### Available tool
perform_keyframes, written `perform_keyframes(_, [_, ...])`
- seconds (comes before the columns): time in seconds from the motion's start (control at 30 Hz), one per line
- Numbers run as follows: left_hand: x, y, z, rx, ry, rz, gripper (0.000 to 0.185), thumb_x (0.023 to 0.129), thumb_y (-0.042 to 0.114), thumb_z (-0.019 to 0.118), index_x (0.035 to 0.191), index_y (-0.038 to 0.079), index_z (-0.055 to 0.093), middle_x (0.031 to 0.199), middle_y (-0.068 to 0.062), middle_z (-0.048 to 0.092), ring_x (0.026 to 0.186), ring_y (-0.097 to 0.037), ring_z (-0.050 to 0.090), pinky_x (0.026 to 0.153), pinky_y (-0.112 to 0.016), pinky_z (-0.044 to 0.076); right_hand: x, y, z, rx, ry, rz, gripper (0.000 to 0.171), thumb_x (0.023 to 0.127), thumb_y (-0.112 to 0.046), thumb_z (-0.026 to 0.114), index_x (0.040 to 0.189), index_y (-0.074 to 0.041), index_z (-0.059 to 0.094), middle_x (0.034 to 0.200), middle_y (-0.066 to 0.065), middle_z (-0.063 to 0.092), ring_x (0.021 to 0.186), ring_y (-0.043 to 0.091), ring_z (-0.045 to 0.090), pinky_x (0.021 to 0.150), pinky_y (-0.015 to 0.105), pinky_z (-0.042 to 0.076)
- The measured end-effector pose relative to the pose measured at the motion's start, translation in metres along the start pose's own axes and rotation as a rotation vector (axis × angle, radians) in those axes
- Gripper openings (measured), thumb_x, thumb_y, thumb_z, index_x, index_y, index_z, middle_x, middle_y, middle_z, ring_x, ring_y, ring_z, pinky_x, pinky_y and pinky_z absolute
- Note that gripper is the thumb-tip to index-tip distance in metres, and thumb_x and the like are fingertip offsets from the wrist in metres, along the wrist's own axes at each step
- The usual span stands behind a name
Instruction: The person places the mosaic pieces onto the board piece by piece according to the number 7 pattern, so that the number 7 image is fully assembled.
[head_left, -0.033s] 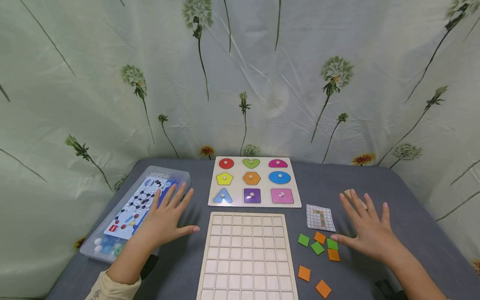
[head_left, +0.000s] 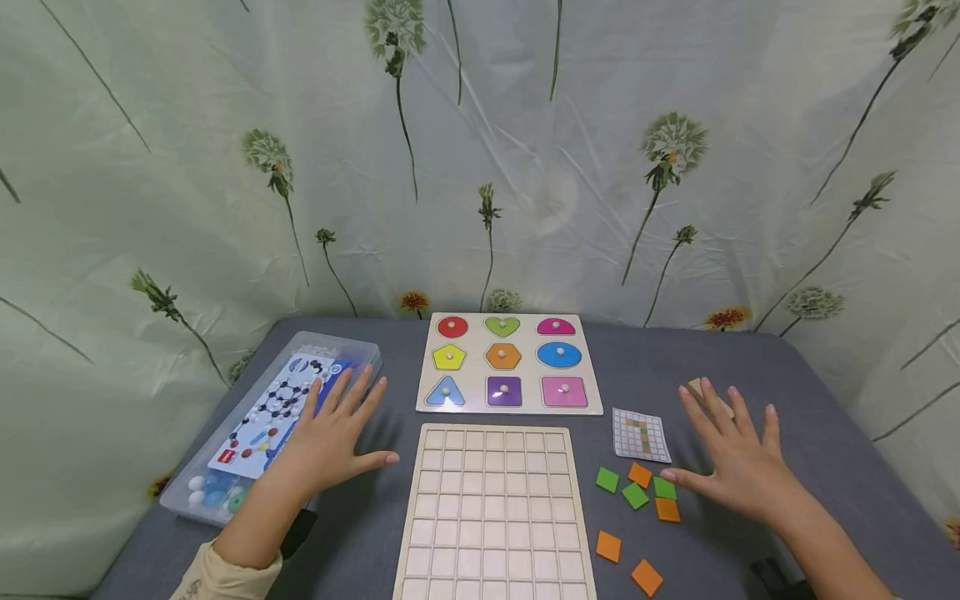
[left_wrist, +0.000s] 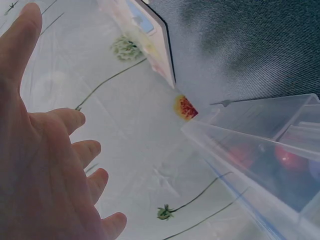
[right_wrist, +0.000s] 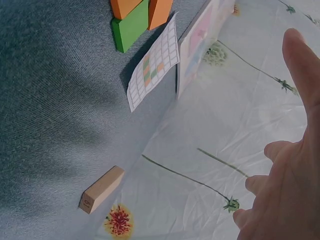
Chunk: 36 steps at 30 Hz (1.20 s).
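My left hand [head_left: 330, 437] is spread with fingers straight, held over the right side of a clear plastic case [head_left: 183, 492] with a molecule picture on its label. My right hand [head_left: 742, 467] is likewise spread, palm down, above the cloth at the right. Nothing is held in either one. Below the right fingers lies a small wooden block [right_wrist: 102, 190], partly covered in the head view. Beside that thumb are several green tiles [head_left: 634, 497] and orange tiles [head_left: 608, 547]. A wooden grid board [head_left: 495, 508] lies between the hands, its squares bare.
Behind the grid board is a shape puzzle board [head_left: 476, 375] with coloured knobbed pieces. A small printed grid card [head_left: 641, 435] lies right of it. Grey cloth [head_left: 795, 400] covers the table, and a dandelion-print curtain [head_left: 555, 200] hangs along the back.
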<state>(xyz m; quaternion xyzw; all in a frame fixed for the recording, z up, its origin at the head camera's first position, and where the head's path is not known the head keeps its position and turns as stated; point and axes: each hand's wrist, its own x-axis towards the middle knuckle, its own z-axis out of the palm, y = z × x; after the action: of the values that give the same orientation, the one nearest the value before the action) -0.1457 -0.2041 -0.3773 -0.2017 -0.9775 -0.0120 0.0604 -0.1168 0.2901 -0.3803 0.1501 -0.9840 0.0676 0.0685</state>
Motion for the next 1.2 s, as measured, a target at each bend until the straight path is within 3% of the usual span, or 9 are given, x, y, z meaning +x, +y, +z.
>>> perform_keyframes(0.7, [0.002, 0.001, -0.001, -0.024, 0.023, 0.031, 0.098, 0.072, 0.065, 0.057, 0.145, 0.012, 0.019, 0.148, -0.014, 0.013, 0.134, -0.033, 0.004, 0.101, -0.055, -0.005, 0.002, 0.002, 0.007, 0.033, 0.079, -0.073, 0.109, 0.069, -0.058, 0.067, 0.146, -0.018, 0.001, 0.149, 0.011, -0.005, 0.131, 0.038, -0.011, 0.093, 0.06, -0.016])
perform_keyframes(0.93, [0.005, 0.005, 0.006, -0.125, 0.075, 0.126, 0.101, 0.072, 0.058, 0.063, 0.145, 0.011, 0.012, 0.147, -0.014, 0.014, 0.132, -0.035, 0.014, 0.102, -0.053, 0.009, 0.003, 0.002, 0.018, 0.107, 0.148, -0.118, 0.105, 0.065, -0.042, 0.077, 0.145, -0.011, 0.016, 0.146, 0.018, 0.011, 0.129, 0.044, 0.01, 0.095, 0.064, -0.001])
perform_keyframes(1.07, [0.006, 0.013, 0.014, -0.237, 0.089, 0.139, 0.1, 0.073, 0.051, 0.067, 0.145, 0.009, 0.011, 0.147, -0.014, 0.016, 0.13, -0.034, 0.02, 0.1, -0.051, 0.019, 0.002, -0.002, 0.026, 0.203, 0.091, -0.098, 0.098, 0.066, -0.032, 0.079, 0.142, -0.007, 0.022, 0.14, 0.024, 0.023, 0.124, 0.046, 0.02, 0.092, 0.065, 0.013])
perform_keyframes(1.2, [0.003, 0.024, 0.027, -0.41, 0.067, 0.09, 0.096, 0.074, 0.04, 0.071, 0.145, 0.008, 0.015, 0.145, -0.015, 0.022, 0.128, -0.035, 0.024, 0.097, -0.053, 0.025, 0.002, -0.007, 0.035, 0.31, -0.007, -0.058, 0.087, 0.069, -0.028, 0.077, 0.138, -0.001, 0.03, 0.133, 0.026, 0.034, 0.117, 0.047, 0.03, 0.087, 0.063, 0.025])
